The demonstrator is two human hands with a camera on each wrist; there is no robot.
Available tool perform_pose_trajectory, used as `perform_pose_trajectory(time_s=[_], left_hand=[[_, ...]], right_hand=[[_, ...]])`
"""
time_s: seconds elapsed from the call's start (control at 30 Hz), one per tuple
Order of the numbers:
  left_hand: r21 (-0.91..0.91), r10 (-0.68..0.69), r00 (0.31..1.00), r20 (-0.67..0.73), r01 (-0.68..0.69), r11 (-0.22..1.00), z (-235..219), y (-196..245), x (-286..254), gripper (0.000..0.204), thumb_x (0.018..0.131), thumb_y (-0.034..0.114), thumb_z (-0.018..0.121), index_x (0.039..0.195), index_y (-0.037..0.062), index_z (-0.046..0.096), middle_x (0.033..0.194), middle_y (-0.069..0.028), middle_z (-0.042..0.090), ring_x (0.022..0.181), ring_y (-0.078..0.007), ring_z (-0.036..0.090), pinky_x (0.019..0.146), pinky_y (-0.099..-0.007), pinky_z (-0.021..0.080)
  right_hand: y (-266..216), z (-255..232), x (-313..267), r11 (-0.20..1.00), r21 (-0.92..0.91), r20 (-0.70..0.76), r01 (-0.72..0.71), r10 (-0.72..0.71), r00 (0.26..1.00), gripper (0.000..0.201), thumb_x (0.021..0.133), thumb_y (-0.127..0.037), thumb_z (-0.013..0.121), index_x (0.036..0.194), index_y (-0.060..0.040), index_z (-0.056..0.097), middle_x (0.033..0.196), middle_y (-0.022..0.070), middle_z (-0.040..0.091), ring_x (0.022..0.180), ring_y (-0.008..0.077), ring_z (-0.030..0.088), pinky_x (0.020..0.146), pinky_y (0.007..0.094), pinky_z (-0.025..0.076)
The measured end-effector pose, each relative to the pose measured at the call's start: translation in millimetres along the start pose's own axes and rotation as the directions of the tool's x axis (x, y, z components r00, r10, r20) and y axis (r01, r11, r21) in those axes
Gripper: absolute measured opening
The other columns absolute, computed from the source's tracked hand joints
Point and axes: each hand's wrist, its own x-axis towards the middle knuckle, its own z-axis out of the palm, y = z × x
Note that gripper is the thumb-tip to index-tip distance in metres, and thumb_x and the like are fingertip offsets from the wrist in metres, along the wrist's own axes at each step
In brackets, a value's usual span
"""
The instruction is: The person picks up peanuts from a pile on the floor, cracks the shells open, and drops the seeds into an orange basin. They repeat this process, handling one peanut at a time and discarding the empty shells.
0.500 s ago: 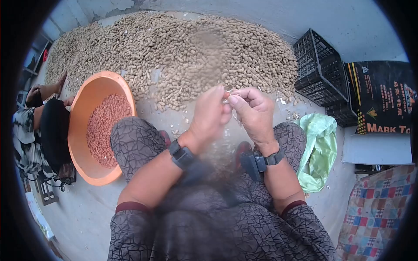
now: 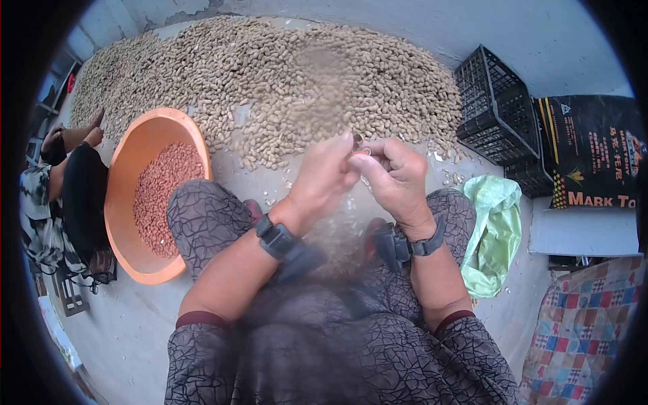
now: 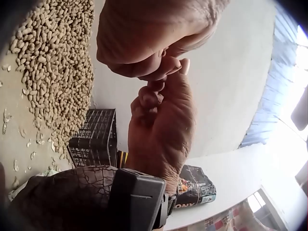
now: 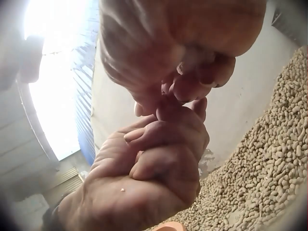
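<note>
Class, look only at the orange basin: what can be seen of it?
The orange basin is deep and wide-mouthed, with smooth, slightly shiny walls that look like plastic and a broad rim. It stands mouth up on the grey floor, between a seated second person and the wearer's left knee, which hides part of its rim; whether they touch is unclear. Reddish shelled peanuts cover its bottom, leaving the upper wall bare.

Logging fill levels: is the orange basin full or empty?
Partly full: shelled peanuts lie inside the orange basin, with bare inner wall showing above them.
</note>
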Motion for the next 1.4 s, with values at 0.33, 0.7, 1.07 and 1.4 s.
perform_pose_trajectory(time_s=[0.33, 0.7, 1.07, 1.4], left_hand=[[0.099, -0.114, 0.965, 0.238, 0.093, 0.991, -2.7, 18.6, -1.9, 0.017, 0.09, 0.017, 0.056, 0.09, 0.0004, 0.059, 0.072, -0.003, 0.056, 0.055, -0.0031, 0.046, 0.044, -0.0131, 0.033], [0.229, -0.267, 0.949, 0.169, 0.225, 0.947, 0.8, 31.9, -5.5, 0.013, 0.083, 0.016, 0.062, 0.079, 0.0062, 0.055, 0.079, -0.0019, 0.054, 0.069, -0.0086, 0.054, 0.058, -0.0205, 0.045], [0.211, -0.263, 0.94, 0.217, 0.218, 0.953, 5.1, 35.6, -11.4, 0.007, 0.08, 0.009, 0.057, 0.081, 0.0018, 0.056, 0.08, -0.0026, 0.054, 0.07, -0.0101, 0.054, 0.062, -0.0225, 0.046], [0.209, -0.293, 0.943, 0.158, 0.258, 0.943, -1.6, 29.7, -7.1, 0.013, 0.084, 0.004, 0.051, 0.08, -0.0068, 0.057, 0.069, -0.0089, 0.056, 0.053, -0.0057, 0.049, 0.044, -0.0155, 0.04]], right_hand=[[-8.8, -14.4, 7.1, 0.966, 0.197, 0.134, -0.164, 0.14, 0.981, 0.007, 0.08, -0.003, 0.065, 0.085, 0.0018, 0.064, 0.074, 0.0039, 0.064, 0.066, 0.0067, 0.058, 0.057, 0.0191, 0.045], [-14.0, -15.5, 7.9, 0.992, 0.118, 0.126, -0.031, 0.016, 0.992, 0.006, 0.078, -0.005, 0.068, 0.078, 0.0005, 0.064, 0.067, 0.0034, 0.061, 0.059, 0.0082, 0.055, 0.052, 0.0223, 0.042], [-14.4, -15.2, 6.6, 0.99, 0.017, 0.143, 0.141, -0.142, 0.979, 0.006, 0.075, -0.004, 0.067, 0.077, 0.0005, 0.064, 0.066, 0.007, 0.061, 0.057, 0.0143, 0.057, 0.051, 0.0254, 0.043], [-12.4, -16.3, 3.7, 0.987, 0.095, 0.098, 0.128, -0.137, 0.986, 0.005, 0.073, -0.003, 0.068, 0.075, -0.0007, 0.064, 0.061, 0.0068, 0.059, 0.052, 0.0154, 0.056, 0.048, 0.028, 0.042]])
